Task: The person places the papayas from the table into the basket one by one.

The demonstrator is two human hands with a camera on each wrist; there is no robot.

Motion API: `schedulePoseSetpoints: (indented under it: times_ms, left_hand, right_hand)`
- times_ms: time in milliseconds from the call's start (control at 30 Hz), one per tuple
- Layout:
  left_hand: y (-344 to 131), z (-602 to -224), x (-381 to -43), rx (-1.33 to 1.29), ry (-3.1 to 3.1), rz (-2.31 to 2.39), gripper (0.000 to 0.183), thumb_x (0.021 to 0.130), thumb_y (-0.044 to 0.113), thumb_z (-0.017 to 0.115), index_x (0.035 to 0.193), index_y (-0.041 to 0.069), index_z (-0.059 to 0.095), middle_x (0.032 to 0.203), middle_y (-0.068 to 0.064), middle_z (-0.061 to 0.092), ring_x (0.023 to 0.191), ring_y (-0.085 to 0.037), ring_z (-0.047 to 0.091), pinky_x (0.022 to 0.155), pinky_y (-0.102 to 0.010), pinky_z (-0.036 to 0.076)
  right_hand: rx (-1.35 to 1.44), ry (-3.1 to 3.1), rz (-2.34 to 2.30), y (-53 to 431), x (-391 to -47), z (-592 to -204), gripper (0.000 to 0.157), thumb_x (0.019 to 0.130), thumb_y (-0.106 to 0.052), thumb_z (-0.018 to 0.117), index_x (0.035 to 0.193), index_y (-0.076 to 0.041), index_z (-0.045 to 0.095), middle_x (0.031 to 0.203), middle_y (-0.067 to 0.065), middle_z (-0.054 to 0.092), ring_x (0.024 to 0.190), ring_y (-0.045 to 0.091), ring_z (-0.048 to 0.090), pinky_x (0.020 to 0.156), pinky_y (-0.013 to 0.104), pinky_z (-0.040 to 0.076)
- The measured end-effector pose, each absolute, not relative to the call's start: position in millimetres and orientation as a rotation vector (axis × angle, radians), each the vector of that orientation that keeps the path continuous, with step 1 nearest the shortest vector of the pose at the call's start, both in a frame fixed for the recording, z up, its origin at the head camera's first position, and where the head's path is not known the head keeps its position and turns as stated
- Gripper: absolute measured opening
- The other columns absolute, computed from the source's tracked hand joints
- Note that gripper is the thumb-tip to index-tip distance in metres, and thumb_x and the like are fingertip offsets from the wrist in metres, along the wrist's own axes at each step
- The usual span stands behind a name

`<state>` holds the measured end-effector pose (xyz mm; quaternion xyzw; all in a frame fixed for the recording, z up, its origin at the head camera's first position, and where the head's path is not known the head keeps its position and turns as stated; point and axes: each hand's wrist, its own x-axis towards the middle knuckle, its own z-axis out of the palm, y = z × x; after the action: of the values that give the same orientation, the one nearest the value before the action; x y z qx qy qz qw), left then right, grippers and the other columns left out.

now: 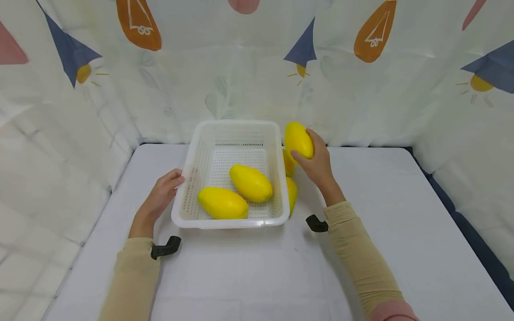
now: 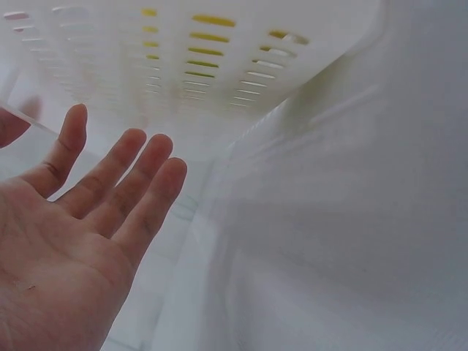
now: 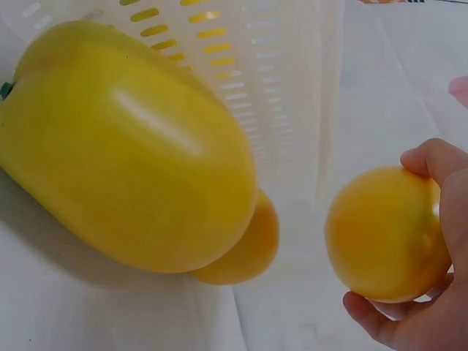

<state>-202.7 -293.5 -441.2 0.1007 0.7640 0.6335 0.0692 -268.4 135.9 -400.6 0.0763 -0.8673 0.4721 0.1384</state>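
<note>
A white perforated plastic basket (image 1: 230,223) stands on the table with two yellow mangoes inside, one nearer the front (image 1: 222,203) and one to its right (image 1: 251,183). My left hand (image 1: 161,192) holds the basket's left rim; in the left wrist view that hand's (image 2: 80,227) other fingers extend beside the slotted wall. My right hand (image 1: 317,160) grips another yellow mango (image 1: 298,140) above the table, just right of the basket's far right corner. Two more mangoes, one farther back (image 1: 288,163) and one nearer (image 1: 292,195), lie against the right wall, partly hidden by it.
A white cloth covers the table (image 1: 257,276). Patterned white fabric (image 1: 249,67) hangs behind the far edge and along both sides. A black wrist mount (image 1: 165,248) sits on the left sleeve and another mount (image 1: 317,224) on the right.
</note>
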Motion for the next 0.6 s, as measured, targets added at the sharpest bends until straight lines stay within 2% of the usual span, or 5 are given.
schedulePoseSetpoints:
  times_ms: [600]
  left_hand:
    - [-292.8, -443.3, -201.5, 0.319, 2.327, 1.887, 0.041, 0.104, 0.033, 0.040, 0.124, -0.002, 0.048, 0.116, 0.004, 0.057, 0.103, -0.003, 0.058, 0.087, -0.014, 0.049]
  right_hand:
    - [0.300, -2.473, 1.362, 129.0, -258.8, -387.2, 0.075, 0.085, -0.032, 0.071, 0.148, -0.021, 0.034, 0.152, 0.005, 0.037, 0.124, 0.028, 0.046, 0.101, 0.050, 0.041]
